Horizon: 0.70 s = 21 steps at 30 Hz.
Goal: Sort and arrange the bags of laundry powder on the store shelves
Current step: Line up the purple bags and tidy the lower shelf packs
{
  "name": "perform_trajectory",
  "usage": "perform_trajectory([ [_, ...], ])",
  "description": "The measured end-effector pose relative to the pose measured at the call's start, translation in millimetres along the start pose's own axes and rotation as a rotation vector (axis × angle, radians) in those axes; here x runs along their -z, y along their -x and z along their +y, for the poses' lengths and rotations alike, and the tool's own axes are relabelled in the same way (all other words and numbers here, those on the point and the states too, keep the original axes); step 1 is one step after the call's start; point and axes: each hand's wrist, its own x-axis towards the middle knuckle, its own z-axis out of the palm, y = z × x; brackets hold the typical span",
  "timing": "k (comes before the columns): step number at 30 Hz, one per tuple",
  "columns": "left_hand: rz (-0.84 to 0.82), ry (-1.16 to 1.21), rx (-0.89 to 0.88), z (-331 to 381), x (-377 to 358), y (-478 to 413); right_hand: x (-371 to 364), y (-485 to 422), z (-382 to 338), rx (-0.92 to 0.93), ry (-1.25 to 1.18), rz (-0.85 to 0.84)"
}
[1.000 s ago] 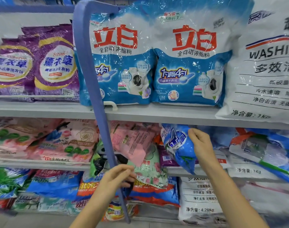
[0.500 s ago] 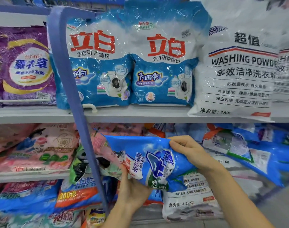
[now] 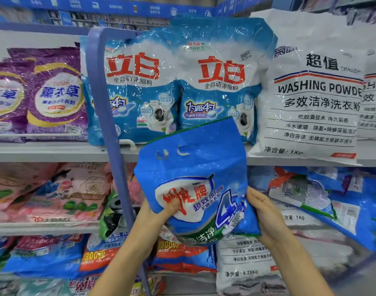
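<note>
The person is holding a blue bag (image 3: 195, 180) of laundry powder up in front of the shelving, off any shelf, with both hands at its lower end. It stands on end, its long axis nearly upright and the top leaning a little to the left, the green-edged top seam and the two punched handle holes uppermost. The printed face is turned out toward the person, red characters on a white oval.

The left hand (image 3: 159, 212) has its grip closed on the lower left part – thumb pressed onto the printed front, fingers out of sight behind. The right hand (image 3: 261, 212) has its grip wrapped round the lower right edge, crumpling the plastic there.

The bag's top overlaps the front lip of the upper shelf (image 3: 54, 150) and the foot of one of the two blue-and-white bags (image 3: 221, 82) standing upright on it. A big white washing-powder bag (image 3: 315, 99) stands just to their right and purple bags (image 3: 54, 97) to their left. A blue upright bar (image 3: 103, 99) runs down in front of the shelves, left of the held bag. On the middle shelf pink bags (image 3: 65, 193) lie slumped at the left – at the right a heap of blue bags (image 3: 343, 201) lies tilted every way
</note>
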Motion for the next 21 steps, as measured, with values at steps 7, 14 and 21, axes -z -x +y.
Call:
perform_trajectory([
  [7, 0.170, -0.186, -0.316, 39, -15, -3, -12, 3, -17, 0.350, 0.197, 0.218],
  [14, 0.280, -0.338, -0.309, 51, -18, -12, -61, 29, -91, 1.073, 0.834, 0.056],
  [21, 0.378, -0.626, -0.361, 55, -40, -12, -121, 18, -101, 1.249, 1.780, 0.193],
])
